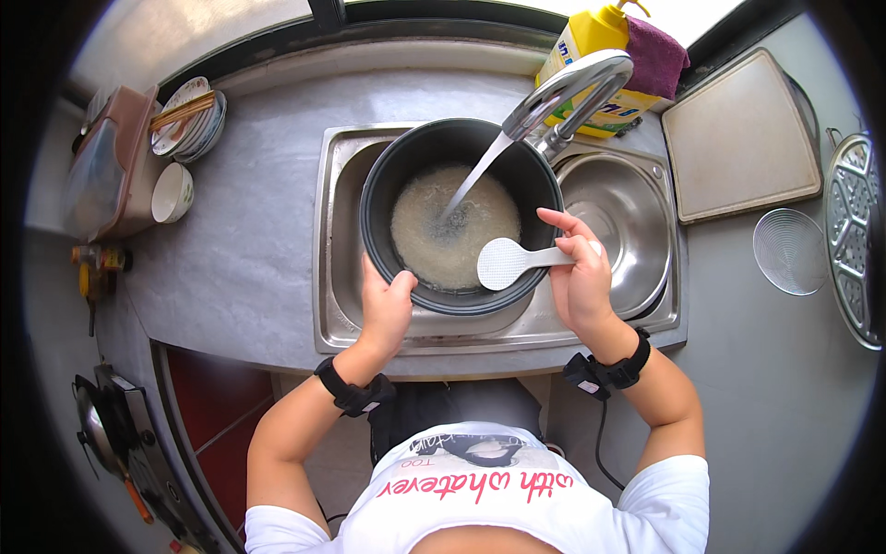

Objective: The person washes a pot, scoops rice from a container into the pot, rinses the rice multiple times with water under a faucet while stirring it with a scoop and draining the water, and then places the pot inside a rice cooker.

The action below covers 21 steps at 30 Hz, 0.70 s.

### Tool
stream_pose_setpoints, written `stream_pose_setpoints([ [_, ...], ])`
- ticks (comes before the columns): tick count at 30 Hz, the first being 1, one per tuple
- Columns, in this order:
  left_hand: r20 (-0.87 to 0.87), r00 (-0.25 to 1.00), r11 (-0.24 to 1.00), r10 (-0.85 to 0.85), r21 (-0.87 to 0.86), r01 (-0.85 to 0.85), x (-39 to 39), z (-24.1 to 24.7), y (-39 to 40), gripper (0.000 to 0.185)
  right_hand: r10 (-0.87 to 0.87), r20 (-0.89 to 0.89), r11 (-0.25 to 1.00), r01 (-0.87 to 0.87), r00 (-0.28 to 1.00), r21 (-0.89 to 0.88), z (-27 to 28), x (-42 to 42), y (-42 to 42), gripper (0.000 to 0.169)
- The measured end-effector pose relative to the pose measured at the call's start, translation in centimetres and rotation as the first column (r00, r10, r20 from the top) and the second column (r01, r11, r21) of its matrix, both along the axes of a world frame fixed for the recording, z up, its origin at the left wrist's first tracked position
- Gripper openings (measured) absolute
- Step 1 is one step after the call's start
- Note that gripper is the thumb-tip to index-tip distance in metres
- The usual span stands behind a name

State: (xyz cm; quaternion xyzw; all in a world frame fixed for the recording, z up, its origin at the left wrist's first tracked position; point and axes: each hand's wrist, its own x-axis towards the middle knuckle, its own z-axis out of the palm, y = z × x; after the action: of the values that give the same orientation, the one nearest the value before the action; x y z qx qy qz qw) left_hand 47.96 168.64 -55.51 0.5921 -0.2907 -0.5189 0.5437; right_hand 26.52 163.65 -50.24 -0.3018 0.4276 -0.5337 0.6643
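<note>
A dark rice cooker inner pot (377, 201) is over the left basin of the steel sink, under the chrome faucet (554, 90). Water streams from the faucet into cloudy water with rice (429, 208) in the pot. My left hand (387, 305) grips the pot's near left rim, thumb on top. In my right hand (581, 277) is a white plastic rice paddle (503, 263), its blade over the pot's near right inside. That hand is beside the pot's right rim; whether it also bears on the pot I cannot tell.
A steel bowl (623, 208) sits in the right basin. Yellow detergent bottles (588, 41) with a purple cloth stand behind the faucet. A cutting board (744, 138) and wire strainer (789, 253) are at right. Stacked plates (190, 131), chopsticks and a bowl (172, 192) are at left.
</note>
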Motion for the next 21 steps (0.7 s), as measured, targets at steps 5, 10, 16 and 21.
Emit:
stream_pose_setpoints([
  [5,0.036,0.999,0.998,-0.030,0.064,0.028,-0.9,3.2,-1.0,0.057,-0.018,0.019,0.997,0.017,1.000,0.076,0.0,-1.2,-0.8,0.037],
  [10,0.150,0.984,0.993,-0.091,0.085,0.079,-1.3,4.1,-1.8,0.061,-0.041,0.019,0.997,0.040,0.999,0.060,0.0,-1.9,-1.8,0.036],
  [16,0.201,0.973,0.992,-0.117,0.067,0.106,-2.2,4.5,-3.3,0.066,-0.026,0.029,0.999,0.025,0.999,0.037,0.0,-3.1,-3.2,0.036],
  [21,0.178,0.974,0.990,-0.138,0.033,0.134,-2.4,5.0,-5.0,0.067,-0.031,0.015,1.000,0.031,0.999,0.004,1.1,-3.2,-4.1,0.038],
])
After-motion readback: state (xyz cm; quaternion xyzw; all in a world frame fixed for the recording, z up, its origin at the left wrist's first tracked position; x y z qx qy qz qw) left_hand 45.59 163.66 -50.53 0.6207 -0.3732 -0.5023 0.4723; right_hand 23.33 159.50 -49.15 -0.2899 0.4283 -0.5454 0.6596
